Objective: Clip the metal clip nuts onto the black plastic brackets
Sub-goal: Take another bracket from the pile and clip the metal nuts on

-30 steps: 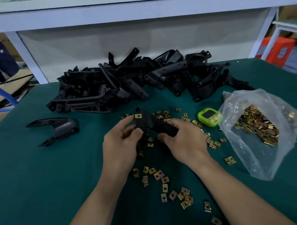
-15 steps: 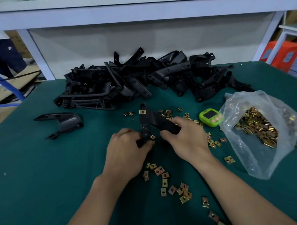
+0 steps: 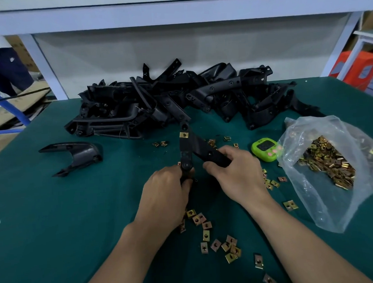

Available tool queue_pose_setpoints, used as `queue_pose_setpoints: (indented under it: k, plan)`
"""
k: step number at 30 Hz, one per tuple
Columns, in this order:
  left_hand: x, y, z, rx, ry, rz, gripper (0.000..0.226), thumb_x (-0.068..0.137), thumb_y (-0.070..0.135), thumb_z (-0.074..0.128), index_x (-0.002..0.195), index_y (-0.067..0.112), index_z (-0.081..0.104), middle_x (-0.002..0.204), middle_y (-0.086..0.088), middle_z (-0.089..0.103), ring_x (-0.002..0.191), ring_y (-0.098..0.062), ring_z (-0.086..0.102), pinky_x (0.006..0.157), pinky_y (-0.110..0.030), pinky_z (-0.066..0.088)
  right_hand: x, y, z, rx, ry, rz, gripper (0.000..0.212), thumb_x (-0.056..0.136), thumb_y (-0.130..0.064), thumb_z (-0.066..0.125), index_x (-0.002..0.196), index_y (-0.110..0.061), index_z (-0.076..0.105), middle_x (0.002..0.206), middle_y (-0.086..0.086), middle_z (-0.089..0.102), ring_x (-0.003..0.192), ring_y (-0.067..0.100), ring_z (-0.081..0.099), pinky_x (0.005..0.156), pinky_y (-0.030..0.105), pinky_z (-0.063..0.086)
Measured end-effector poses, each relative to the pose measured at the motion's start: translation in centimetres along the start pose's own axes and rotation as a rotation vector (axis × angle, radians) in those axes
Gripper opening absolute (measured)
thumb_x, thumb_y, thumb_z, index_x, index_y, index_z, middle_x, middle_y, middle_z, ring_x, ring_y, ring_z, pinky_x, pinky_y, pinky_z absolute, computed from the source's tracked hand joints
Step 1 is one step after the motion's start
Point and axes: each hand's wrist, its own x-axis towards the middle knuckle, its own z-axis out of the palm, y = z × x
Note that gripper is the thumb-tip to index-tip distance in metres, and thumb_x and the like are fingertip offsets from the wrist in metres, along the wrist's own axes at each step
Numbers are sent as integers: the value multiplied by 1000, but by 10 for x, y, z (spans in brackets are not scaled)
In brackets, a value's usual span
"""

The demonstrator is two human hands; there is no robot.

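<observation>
**Nut could skew or pop off**

The bracket [image 3: 205,150] was held between both grips. Left grip [image 3: 164,191] was curled tight round its near leg, right grip [image 3: 236,173] round its other arm. One clip nut [image 3: 183,134] sat on the tip beyond the left grip. Couldn't tell if the left fingers pinched another. A crooked push might have flicked a nut into the loose nuts [image 3: 206,226] on the desk [image 3: 56,222] under the left wrist.
</observation>
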Motion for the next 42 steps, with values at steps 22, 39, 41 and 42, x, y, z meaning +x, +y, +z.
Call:
queue_pose_setpoints:
  k: [22, 39, 41, 42]
  plan:
    - [-8, 13, -10, -641, 186, -128, 25, 81, 25, 66, 82, 50, 70, 75, 15, 69, 79, -12, 67, 73, -32, 58, -22, -9, 5, -94, 0, -113, 18, 74, -24, 75, 82, -31, 60, 64, -8, 62, 62, 13, 59, 53, 33, 46]
    - [2, 2, -13, -1027, 56, -398, 19, 88, 5, 77, 83, 22, 82, 80, -7, 78, 70, -14, 73, 64, -20, 57, 1, 3, -17, -210, -4, -113, 10, 79, -37, 71, 83, -33, 62, 63, -9, 61, 67, 18, 61, 63, 36, 52]
    - [1, 1, -13, -1009, 47, -389, 20, 86, 4, 78, 88, 23, 82, 83, -7, 78, 70, -11, 70, 66, -18, 55, 2, 3, -18, -211, -29, -100, 10, 78, -36, 72, 81, -34, 62, 64, -10, 61, 68, 19, 61, 62, 36, 51]
    - [2, 1, -12, -995, 62, -399, 20, 86, 5, 79, 90, 24, 81, 84, -7, 78, 71, -12, 70, 67, -18, 55, 2, 4, -18, -221, -21, -93, 11, 78, -36, 72, 80, -33, 61, 64, -10, 61, 68, 18, 61, 62, 35, 51]
